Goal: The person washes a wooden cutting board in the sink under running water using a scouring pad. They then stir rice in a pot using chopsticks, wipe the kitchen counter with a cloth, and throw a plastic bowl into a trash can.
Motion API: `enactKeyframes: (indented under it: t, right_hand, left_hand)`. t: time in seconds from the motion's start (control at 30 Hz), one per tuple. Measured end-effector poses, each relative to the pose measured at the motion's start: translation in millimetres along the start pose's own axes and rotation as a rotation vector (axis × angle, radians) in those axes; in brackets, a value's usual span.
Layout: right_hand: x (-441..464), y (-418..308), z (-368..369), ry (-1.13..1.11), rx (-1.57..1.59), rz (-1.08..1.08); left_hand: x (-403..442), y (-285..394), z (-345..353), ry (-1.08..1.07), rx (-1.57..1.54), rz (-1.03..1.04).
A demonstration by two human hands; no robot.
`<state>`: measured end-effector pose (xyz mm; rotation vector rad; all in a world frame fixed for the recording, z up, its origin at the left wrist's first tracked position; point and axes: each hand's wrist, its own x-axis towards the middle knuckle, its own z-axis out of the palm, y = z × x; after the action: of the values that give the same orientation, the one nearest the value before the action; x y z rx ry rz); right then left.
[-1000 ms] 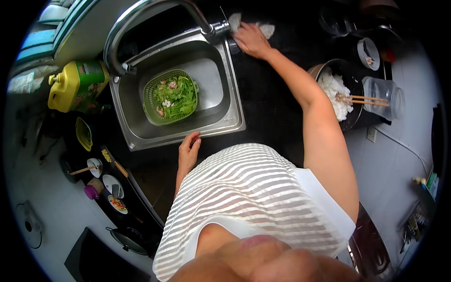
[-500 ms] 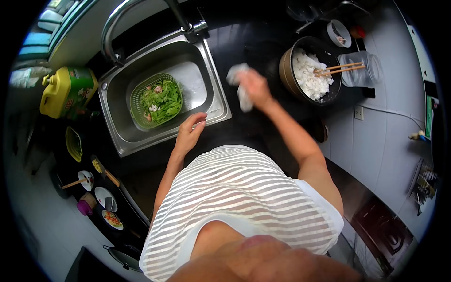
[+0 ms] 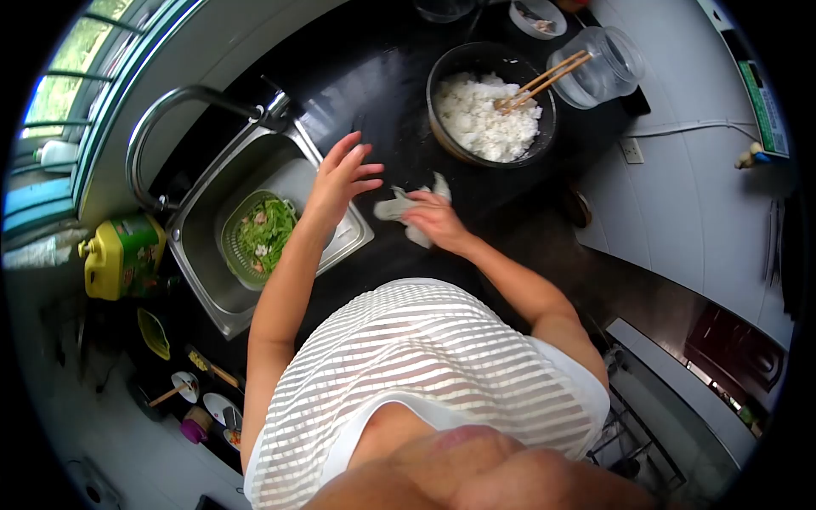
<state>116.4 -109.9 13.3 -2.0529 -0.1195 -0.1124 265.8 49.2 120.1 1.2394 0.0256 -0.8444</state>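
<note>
My right hand (image 3: pixel 435 221) presses a crumpled whitish cloth (image 3: pixel 393 207) onto the black countertop (image 3: pixel 361 72), between the sink and the pot. Its fingers lie over the cloth, which sticks out on several sides. Raised above the sink's right rim, my left hand (image 3: pixel 342 180) is empty with its fingers spread. Below it and to the left, a green basket (image 3: pixel 231 240) of leafy greens (image 3: pixel 270 228) sits in the steel sink (image 3: pixel 197 289). A dark pot (image 3: pixel 442 140) of white rice (image 3: pixel 484 115) stands beyond my right hand, with chopsticks (image 3: pixel 548 81) stuck in the rice.
A clear jar (image 3: pixel 599 72) and a white bowl (image 3: pixel 538 19) stand by the pot. The faucet (image 3: pixel 140 140) arches over the sink. Left of the sink are a yellow-green jug (image 3: pixel 125 259) and small dishes, including a white plate (image 3: pixel 219 406).
My left hand has risen from the sink's front edge, reaching forward with fingers spread. My right hand has drawn the cloth nearer to my body. The camera view has turned toward the right.
</note>
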Motion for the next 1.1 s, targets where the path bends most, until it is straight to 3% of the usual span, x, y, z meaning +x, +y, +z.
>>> enactKeyframes:
  t: [0.03,0.07,0.13,0.2,0.27,0.37,0.43,0.57,0.63,0.7,0.77,0.8,0.87,1.1]
  right_hand:
    - [-12.7,-10.2,-24.6,0.071,0.473,0.276]
    - [-30.3,3.2,-43.0,0.212,0.203,0.243]
    - [-55.2,13.0,-78.2,0.562,0.780,0.506]
    - [-63.6,31.9,-101.3,0.826,1.130,0.446]
    - [-57.5,48.2,-118.9,0.910,1.436,0.327]
    - [-30.4,66.3,-123.8,0.932,1.582,0.303]
    - [-8.9,76.4,-124.4,0.952,1.405,0.332]
    - [3.8,88.0,-147.9,0.908,1.405,0.319]
    - [7.3,98.3,-154.1,0.738,1.391,0.325]
    - [33.8,89.9,-135.5,0.704,1.556,0.372]
    - [60.3,92.1,-119.8,0.165,2.019,0.359]
    - [71.2,88.0,-108.1,-0.032,2.103,0.362]
    - [79.3,66.7,-79.6,-0.238,2.113,0.388]
    - [80.6,31.8,-44.9,-0.448,1.795,0.478]
  left_hand:
    - [14.9,1.0,16.1,-0.011,0.020,-0.056]
    - [28.9,0.5,33.3,-0.024,0.045,-0.117]
    - [56.9,-5.5,62.1,-0.048,0.074,-0.181]
    - [84.5,-17.1,82.3,-0.108,0.218,-0.253]
    - [99.8,-21.2,98.3,-0.096,0.225,-0.287]
    - [99.8,-20.8,109.0,-0.032,0.217,-0.284]
    - [93.7,-25.1,107.2,0.012,0.194,-0.235]
    - [72.5,-26.5,110.0,0.187,0.136,-0.287]
    - [48.6,-21.1,105.1,0.210,0.096,-0.329]
    - [14.3,-19.3,80.0,0.287,0.030,-0.283]
    - [-12.3,1.7,84.7,0.314,0.006,-0.273]
    - [-23.3,9.0,86.7,0.330,-0.034,-0.256]
    - [-37.3,12.6,84.3,0.349,-0.042,-0.223]
    - [-70.7,9.2,72.7,0.369,-0.095,-0.096]
